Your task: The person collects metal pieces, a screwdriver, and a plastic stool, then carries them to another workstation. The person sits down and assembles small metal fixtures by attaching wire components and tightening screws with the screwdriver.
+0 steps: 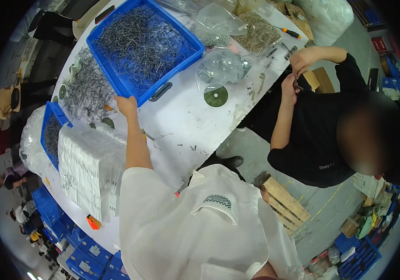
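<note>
Left hand (127,106): fingers curled on the blue tray (175,70) at its near corner; how tightly, can't tell. Right hand out of frame, state unknown. Tray sits on the far left part of the white table (176,128), heaped with thin metal wires (132,37). Loose wire pile (85,88) along its left side, plastic-wrapped stack (81,158) nearer. Bare tabletop right of the hand, out to the table's right edge; green disc (215,96) and clear bags (223,67) farther along. At that edge, co-worker's hands (297,70) close together on a small metal piece. White lettering (328,167) on black sleeve upside down, maybe "MING"; stack labels too small.
</note>
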